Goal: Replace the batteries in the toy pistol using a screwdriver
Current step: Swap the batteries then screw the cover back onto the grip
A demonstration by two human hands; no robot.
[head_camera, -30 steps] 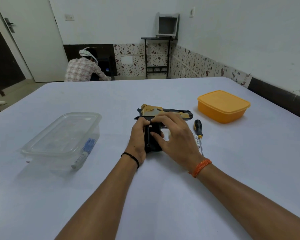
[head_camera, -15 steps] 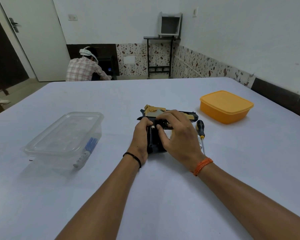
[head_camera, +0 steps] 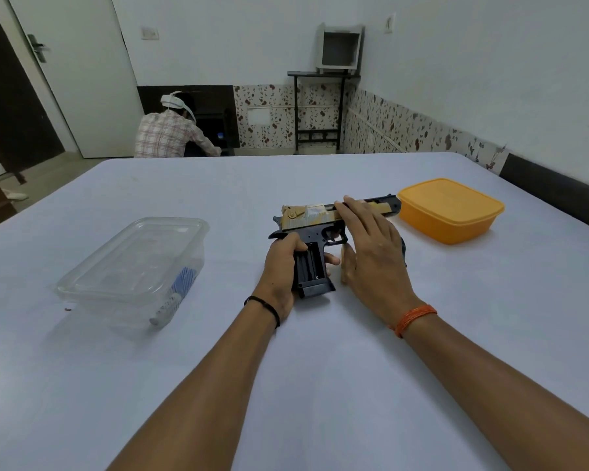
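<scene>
The toy pistol [head_camera: 306, 219], black with a gold slide, lies on its side at the middle of the white table [head_camera: 323, 355]. Its grip points toward me and shows an open dark slot. My left hand [head_camera: 281, 266] grips the pistol's grip from the left. My right hand [head_camera: 371, 253] lies with straight fingers over the barrel and trigger guard. Only a sliver of the black screwdriver handle [head_camera: 403, 248] shows past my right hand. I see no batteries.
A closed orange box [head_camera: 449, 212] stands just right of the muzzle. A clear lidded container [head_camera: 133, 263] with a blue and white item inside sits at the left. A seated person [head_camera: 170, 130] is beyond the table's far edge.
My right hand has lifted off the grip and now stretches flat over the barrel, uncovering the open slot and hiding most of the screwdriver. My left hand keeps its hold.
</scene>
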